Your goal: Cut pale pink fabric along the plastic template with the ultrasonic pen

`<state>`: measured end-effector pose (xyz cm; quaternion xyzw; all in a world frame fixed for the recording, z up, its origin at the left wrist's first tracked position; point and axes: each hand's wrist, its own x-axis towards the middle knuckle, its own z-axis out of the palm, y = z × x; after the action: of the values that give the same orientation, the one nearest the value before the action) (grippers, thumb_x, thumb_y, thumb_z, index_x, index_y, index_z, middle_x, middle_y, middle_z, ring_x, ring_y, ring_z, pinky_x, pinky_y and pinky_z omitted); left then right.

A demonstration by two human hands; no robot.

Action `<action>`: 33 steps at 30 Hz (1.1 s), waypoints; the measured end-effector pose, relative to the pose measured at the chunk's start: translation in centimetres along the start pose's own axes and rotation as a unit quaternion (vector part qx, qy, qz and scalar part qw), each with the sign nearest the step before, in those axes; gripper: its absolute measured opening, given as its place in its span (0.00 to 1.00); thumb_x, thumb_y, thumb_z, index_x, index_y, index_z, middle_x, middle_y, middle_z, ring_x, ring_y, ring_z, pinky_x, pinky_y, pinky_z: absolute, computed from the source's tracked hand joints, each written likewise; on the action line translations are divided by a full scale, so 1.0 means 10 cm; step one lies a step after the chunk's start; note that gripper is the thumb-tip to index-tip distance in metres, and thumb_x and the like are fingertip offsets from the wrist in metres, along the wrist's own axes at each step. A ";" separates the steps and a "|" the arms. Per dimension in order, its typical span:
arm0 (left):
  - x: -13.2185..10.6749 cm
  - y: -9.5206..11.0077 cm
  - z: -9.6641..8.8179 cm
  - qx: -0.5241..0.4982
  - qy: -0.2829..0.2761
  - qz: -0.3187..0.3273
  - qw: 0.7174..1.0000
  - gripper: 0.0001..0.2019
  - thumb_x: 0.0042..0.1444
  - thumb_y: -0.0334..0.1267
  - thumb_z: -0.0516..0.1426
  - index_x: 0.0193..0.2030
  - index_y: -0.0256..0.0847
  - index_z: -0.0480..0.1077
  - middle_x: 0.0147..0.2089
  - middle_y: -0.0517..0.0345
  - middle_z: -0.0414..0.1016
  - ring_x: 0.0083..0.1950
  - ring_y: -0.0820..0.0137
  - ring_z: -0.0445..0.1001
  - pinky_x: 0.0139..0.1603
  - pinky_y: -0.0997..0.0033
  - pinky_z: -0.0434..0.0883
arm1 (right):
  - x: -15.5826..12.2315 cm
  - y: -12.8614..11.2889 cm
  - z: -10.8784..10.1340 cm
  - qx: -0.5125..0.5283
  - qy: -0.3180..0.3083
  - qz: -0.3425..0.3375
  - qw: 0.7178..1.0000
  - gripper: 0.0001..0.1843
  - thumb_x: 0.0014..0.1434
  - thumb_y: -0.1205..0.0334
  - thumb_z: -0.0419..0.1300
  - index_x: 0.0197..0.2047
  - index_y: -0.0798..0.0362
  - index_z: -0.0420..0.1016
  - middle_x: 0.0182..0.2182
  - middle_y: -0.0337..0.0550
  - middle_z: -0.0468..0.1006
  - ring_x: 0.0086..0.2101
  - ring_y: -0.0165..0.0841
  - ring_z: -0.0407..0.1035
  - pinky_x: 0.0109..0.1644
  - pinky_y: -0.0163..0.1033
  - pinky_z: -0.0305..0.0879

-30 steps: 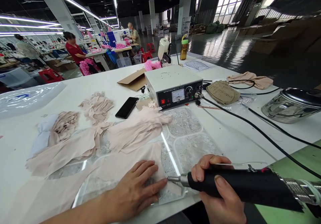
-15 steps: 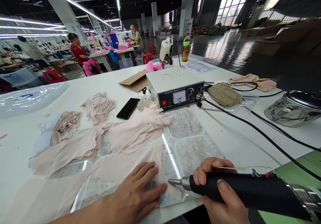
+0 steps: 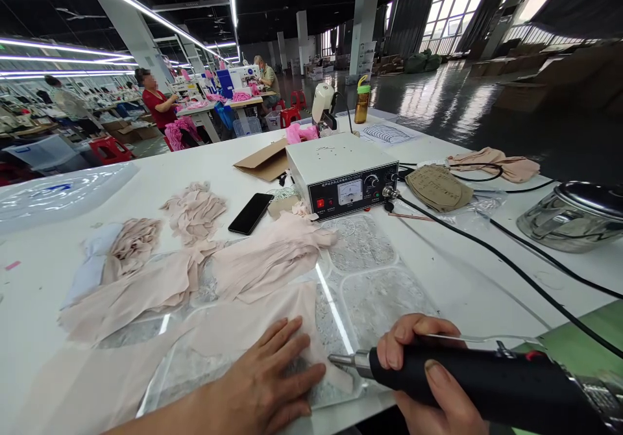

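My left hand [image 3: 267, 380] lies with its fingers spread on a thin beige fabric piece [image 3: 287, 305], pressing it against the clear-and-grey patterned mat [image 3: 374, 292]. Wrapped round a black ultrasonic hand tool [image 3: 467, 370] is my right hand [image 3: 438, 370]. The tool's pointed metal tip [image 3: 343, 360] is at the right edge of the fabric, close to my left fingertips; I cannot tell whether it touches. Further beige pieces lie in a gathered stack [image 3: 272, 253] just beyond, and in another stack [image 3: 141, 292] to the left.
A white control box [image 3: 345, 175] with a dial stands behind the mat; a black cable [image 3: 467, 243] runs from it to the right. Around it are a phone [image 3: 250, 213], brown card patterns [image 3: 438, 187], a steel pot [image 3: 569, 217] and a bottle [image 3: 362, 100]. Other people sit at sewing machines beyond.
The view has shifted slightly, so the scene sits a little lower and further right. Both hands, the tool and the fabric keep nearly the same places. A distant person in red has raised their hands.
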<state>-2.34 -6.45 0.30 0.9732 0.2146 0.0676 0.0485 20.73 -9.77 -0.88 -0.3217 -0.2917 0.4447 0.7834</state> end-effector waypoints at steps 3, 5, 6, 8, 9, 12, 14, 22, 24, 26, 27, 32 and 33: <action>0.01 0.00 -0.01 0.009 -0.003 0.005 1.000 0.25 0.62 0.45 0.60 0.64 0.47 0.64 0.60 0.48 0.68 0.67 0.48 0.61 0.63 0.47 0.66 | 0.00 0.01 -0.01 -0.002 0.000 -0.005 1.000 0.08 0.57 0.55 0.58 0.38 0.48 0.68 0.30 0.37 0.65 0.25 0.28 0.65 0.28 0.39 0.66; 0.02 0.00 -0.02 0.014 -0.006 0.008 1.000 0.24 0.62 0.46 0.60 0.64 0.47 0.65 0.60 0.47 0.68 0.66 0.47 0.62 0.62 0.46 0.67 | -0.01 0.01 -0.02 -0.001 -0.003 -0.004 1.000 0.08 0.57 0.55 0.58 0.38 0.48 0.68 0.31 0.37 0.65 0.25 0.28 0.65 0.28 0.39 0.66; 0.02 0.00 -0.02 0.015 -0.007 0.009 1.000 0.24 0.62 0.46 0.59 0.64 0.47 0.65 0.60 0.47 0.68 0.66 0.47 0.62 0.61 0.46 0.67 | -0.01 0.01 -0.02 0.000 -0.003 -0.001 1.000 0.08 0.56 0.55 0.58 0.38 0.48 0.68 0.31 0.37 0.65 0.25 0.28 0.65 0.28 0.39 0.66; 0.02 -0.01 -0.03 0.018 -0.007 0.011 1.000 0.23 0.63 0.47 0.59 0.64 0.47 0.65 0.61 0.47 0.68 0.66 0.47 0.62 0.61 0.47 0.67 | -0.01 0.00 -0.02 -0.001 -0.002 0.009 1.000 0.08 0.56 0.55 0.59 0.38 0.48 0.68 0.31 0.37 0.65 0.25 0.28 0.65 0.28 0.39 0.67; 0.02 -0.01 -0.03 0.019 -0.007 0.012 1.000 0.23 0.63 0.47 0.58 0.63 0.47 0.66 0.61 0.47 0.68 0.66 0.47 0.62 0.62 0.48 0.67 | -0.01 0.00 -0.02 -0.002 -0.003 0.012 1.000 0.08 0.57 0.55 0.59 0.39 0.48 0.68 0.31 0.37 0.65 0.25 0.28 0.65 0.29 0.39 0.67; 0.03 0.00 -0.03 0.021 -0.016 0.012 1.000 0.23 0.63 0.47 0.58 0.63 0.47 0.66 0.60 0.46 0.69 0.66 0.47 0.63 0.61 0.47 0.68 | -0.01 -0.02 -0.02 -0.005 -0.007 0.018 1.000 0.08 0.57 0.55 0.59 0.39 0.47 0.68 0.31 0.37 0.65 0.25 0.28 0.65 0.28 0.40 0.68; 0.04 0.01 -0.04 0.021 -0.025 0.011 0.999 0.23 0.63 0.47 0.58 0.63 0.46 0.65 0.60 0.45 0.69 0.65 0.45 0.63 0.60 0.45 0.68 | -0.01 -0.02 -0.02 -0.007 -0.012 0.014 1.000 0.08 0.57 0.55 0.58 0.38 0.48 0.68 0.31 0.37 0.65 0.25 0.28 0.65 0.28 0.39 0.68; 0.03 0.06 0.01 0.025 -0.023 0.003 0.999 0.27 0.59 0.46 0.62 0.65 0.46 0.64 0.59 0.45 0.68 0.65 0.43 0.62 0.59 0.42 0.68 | 0.01 -0.03 0.00 -0.011 -0.018 0.013 1.000 0.07 0.58 0.56 0.57 0.39 0.47 0.68 0.30 0.35 0.65 0.24 0.27 0.65 0.28 0.38 0.68; 0.02 0.07 0.03 0.025 -0.015 -0.001 1.000 0.28 0.59 0.45 0.63 0.65 0.46 0.63 0.60 0.46 0.68 0.65 0.43 0.62 0.60 0.42 0.67 | 0.01 -0.03 0.00 -0.012 -0.015 0.014 1.000 0.07 0.58 0.56 0.58 0.39 0.47 0.68 0.30 0.35 0.65 0.25 0.27 0.65 0.28 0.38 0.68; 0.01 0.07 0.04 0.023 0.000 -0.005 1.000 0.28 0.59 0.45 0.63 0.65 0.47 0.63 0.60 0.46 0.68 0.66 0.44 0.61 0.61 0.44 0.66 | 0.00 -0.03 0.00 -0.014 -0.016 0.012 1.000 0.07 0.58 0.55 0.57 0.38 0.47 0.68 0.30 0.35 0.65 0.25 0.27 0.65 0.28 0.38 0.67; 0.01 0.08 0.05 0.021 0.010 -0.006 1.000 0.27 0.59 0.46 0.62 0.64 0.48 0.64 0.59 0.47 0.68 0.66 0.45 0.61 0.62 0.45 0.65 | 0.00 -0.03 0.00 -0.016 -0.017 0.011 1.000 0.07 0.58 0.55 0.57 0.38 0.47 0.68 0.30 0.35 0.65 0.25 0.27 0.65 0.28 0.38 0.67; 0.02 0.07 0.06 0.017 0.045 -0.010 0.999 0.22 0.63 0.48 0.58 0.63 0.49 0.66 0.58 0.48 0.69 0.65 0.48 0.63 0.62 0.48 0.65 | 0.01 -0.06 0.03 -0.015 0.004 -0.004 1.000 0.07 0.56 0.56 0.58 0.38 0.47 0.68 0.29 0.35 0.65 0.24 0.27 0.63 0.27 0.37 0.67; 0.02 0.08 0.06 0.015 0.043 -0.011 0.999 0.22 0.63 0.48 0.58 0.62 0.49 0.66 0.57 0.48 0.69 0.65 0.48 0.63 0.62 0.48 0.65 | 0.00 -0.08 0.04 -0.013 0.013 -0.007 1.000 0.07 0.55 0.55 0.59 0.38 0.47 0.68 0.29 0.35 0.64 0.24 0.27 0.62 0.26 0.37 0.66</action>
<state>-1.72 -7.06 -0.13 0.9675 0.2282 0.1060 0.0250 20.89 -9.97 0.00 -0.3359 -0.2896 0.4311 0.7858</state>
